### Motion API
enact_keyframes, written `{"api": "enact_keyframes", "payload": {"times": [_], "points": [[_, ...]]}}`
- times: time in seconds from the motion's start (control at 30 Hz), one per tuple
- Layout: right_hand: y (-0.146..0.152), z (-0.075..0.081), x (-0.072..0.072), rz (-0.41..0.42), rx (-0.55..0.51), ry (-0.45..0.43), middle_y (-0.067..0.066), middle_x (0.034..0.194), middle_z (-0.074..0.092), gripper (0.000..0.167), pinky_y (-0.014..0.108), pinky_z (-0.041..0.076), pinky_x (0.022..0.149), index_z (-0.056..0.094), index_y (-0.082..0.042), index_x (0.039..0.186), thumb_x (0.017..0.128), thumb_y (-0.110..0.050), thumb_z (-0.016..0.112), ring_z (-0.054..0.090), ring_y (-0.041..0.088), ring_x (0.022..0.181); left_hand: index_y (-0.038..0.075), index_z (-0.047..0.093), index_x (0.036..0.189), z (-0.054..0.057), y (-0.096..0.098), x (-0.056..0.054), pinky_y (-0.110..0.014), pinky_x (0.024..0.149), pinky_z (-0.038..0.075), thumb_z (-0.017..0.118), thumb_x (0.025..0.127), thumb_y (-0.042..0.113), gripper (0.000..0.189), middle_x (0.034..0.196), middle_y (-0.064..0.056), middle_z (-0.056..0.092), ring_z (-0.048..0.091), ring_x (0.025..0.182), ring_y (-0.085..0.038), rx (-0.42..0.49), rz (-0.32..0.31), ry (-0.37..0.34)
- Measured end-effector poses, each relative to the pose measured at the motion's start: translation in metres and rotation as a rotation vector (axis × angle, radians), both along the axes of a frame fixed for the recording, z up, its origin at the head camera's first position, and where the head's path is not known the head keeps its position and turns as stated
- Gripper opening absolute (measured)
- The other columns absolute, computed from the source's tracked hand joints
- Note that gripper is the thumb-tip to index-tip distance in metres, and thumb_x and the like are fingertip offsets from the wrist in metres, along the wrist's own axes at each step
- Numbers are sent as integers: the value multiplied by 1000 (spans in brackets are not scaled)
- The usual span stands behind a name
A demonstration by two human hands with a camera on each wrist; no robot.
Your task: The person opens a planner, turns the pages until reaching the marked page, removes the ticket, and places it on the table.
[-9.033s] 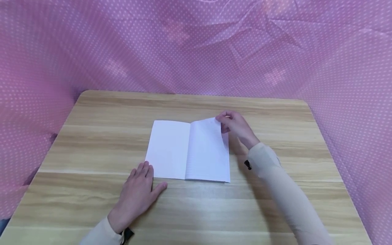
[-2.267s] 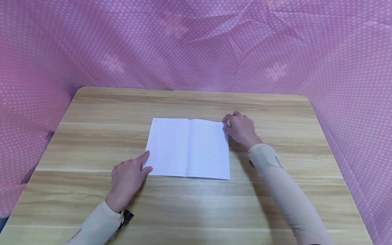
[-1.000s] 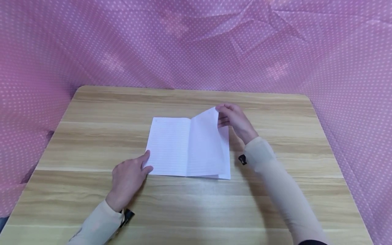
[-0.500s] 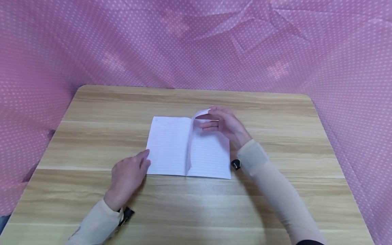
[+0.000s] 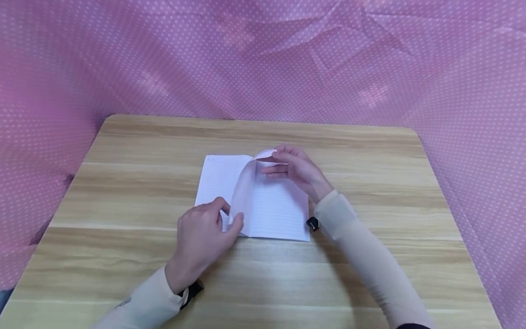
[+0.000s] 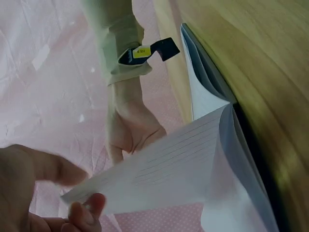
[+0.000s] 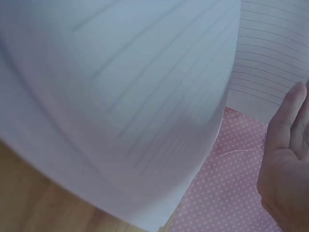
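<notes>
L hand [image 5: 203, 233] just came off notebook [image 5: 283, 212] L edge onto lifted page [image 5: 243, 189], now bowed past spine; turn looks approx half done. L grip pinches lower end, R hand [image 5: 302, 171] grip the top corner, other R fingers straight. Notebook open, ctr frame, on wood-grain surface [image 5: 378, 183]; paper thin, ruled, curling.

One notebook [image 5: 283, 210] is lying on one surface [image 5: 263, 283], and at least one page [image 5: 244, 192] is curving up; its other pages are overlapping too closely to count. One left hand [image 5: 203, 235] and one right hand [image 5: 302, 171] are showing, making two. Two sleeves [image 5: 374, 260] are showing, and two black wrist pieces [image 5: 313, 223]. Pink cloth [image 5: 263, 68] is hanging behind, its pieces blending beyond counting.
</notes>
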State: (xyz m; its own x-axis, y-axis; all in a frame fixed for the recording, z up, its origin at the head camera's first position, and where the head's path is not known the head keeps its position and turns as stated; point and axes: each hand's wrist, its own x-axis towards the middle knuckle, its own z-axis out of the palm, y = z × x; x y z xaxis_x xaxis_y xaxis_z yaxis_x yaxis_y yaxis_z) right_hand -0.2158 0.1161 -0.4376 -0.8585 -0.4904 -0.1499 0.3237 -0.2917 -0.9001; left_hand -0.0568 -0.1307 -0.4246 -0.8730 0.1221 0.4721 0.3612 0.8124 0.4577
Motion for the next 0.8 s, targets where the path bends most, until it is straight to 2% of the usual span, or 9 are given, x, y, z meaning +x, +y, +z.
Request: {"api": "enact_keyframes", "payload": {"times": [0.13,0.23,0.3,0.43,0.5,0.63,0.8], "points": [[1,0,2,-9,101,42,23,128,74,18,57,54,104,66,-9,103,114,-8,52,80,30,97,10,56,70,-6,-1,-2,-37,43,34,67,86,18,20,53,7,37,41,47,-16,-15,25,60],[7,1,3,-37,294,142,21,128,75,15,55,57,100,65,-4,112,114,-16,56,78,32,102,12,46,67,-9,-8,-1,-36,43,29,67,85,15,27,53,8,33,37,46,-16,-25,56,45],[13,0,4,-66,522,278,17,124,76,18,51,57,98,68,-4,117,113,-20,61,75,32,103,14,40,66,-12,-14,-1,-36,44,27,68,85,15,34,54,8,29,34,46,-15,-40,82,1],[27,-3,4,-88,1061,609,13,118,75,20,50,54,95,73,-7,122,108,-20,70,69,32,104,15,39,65,-17,-29,0,-36,47,25,71,87,14,39,55,8,29,32,47,-15,-53,124,-127],[34,-6,2,-78,1254,720,14,117,73,24,52,53,93,73,-7,126,106,-21,72,68,33,105,14,38,65,-20,-37,0,-35,48,25,71,88,13,40,55,6,29,32,48,-16,-59,139,-192],[45,-10,0,-41,1402,765,15,107,68,33,52,54,84,73,-6,133,104,-19,75,65,34,98,13,40,66,-26,-49,-2,-36,49,26,72,90,13,41,55,4,33,35,49,-19,-92,161,-295],[49,-14,-2,-20,1452,755,14,102,65,33,50,53,80,75,-6,133,101,-17,78,63,33,92,13,45,65,-35,-58,-7,-42,50,35,77,91,16,42,56,0,41,44,53,-25,-187,166,-383]]}}
